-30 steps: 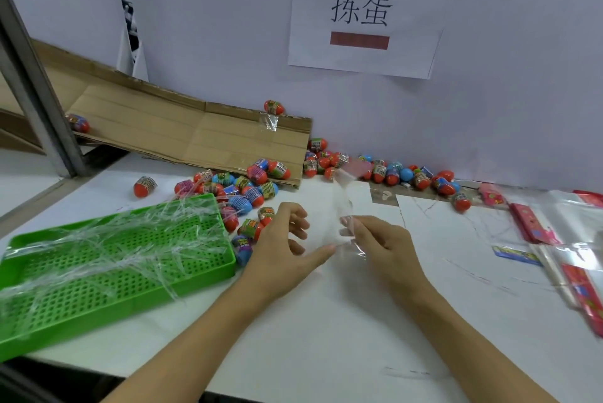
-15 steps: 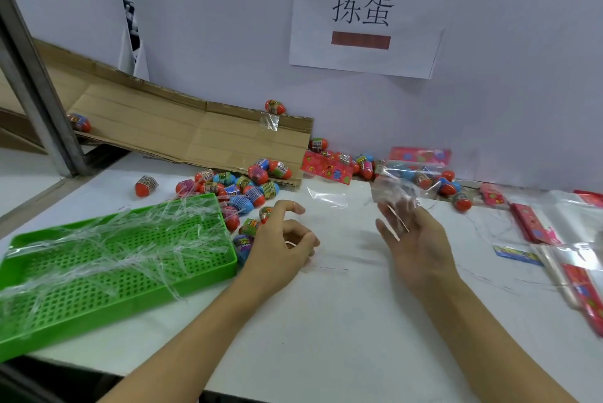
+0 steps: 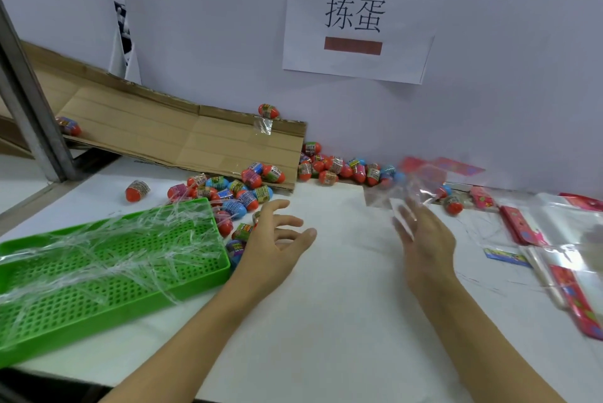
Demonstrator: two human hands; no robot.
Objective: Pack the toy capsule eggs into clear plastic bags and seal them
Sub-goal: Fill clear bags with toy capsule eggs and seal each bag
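Note:
Red and blue toy capsule eggs (image 3: 235,198) lie piled beside the green tray, and more eggs (image 3: 339,171) line the wall. My left hand (image 3: 277,239) hovers just right of the near pile with its fingers spread, holding nothing. My right hand (image 3: 424,239) is blurred, its fingers straight and pointing toward the wall. A clear plastic bag with a red header (image 3: 419,185) shows as a blur just beyond those fingertips; whether it touches them I cannot tell.
A green perforated tray (image 3: 114,272) draped with clear film strips fills the near left. A cardboard ramp (image 3: 163,135) leans along the wall with a few eggs on it. Bags with red headers (image 3: 554,249) are stacked at the right edge.
Both hands held a clear bag a second ago. The bag has left them and moved toward the wall; my right hand followed to the right, and my left hand's fingers uncurled.

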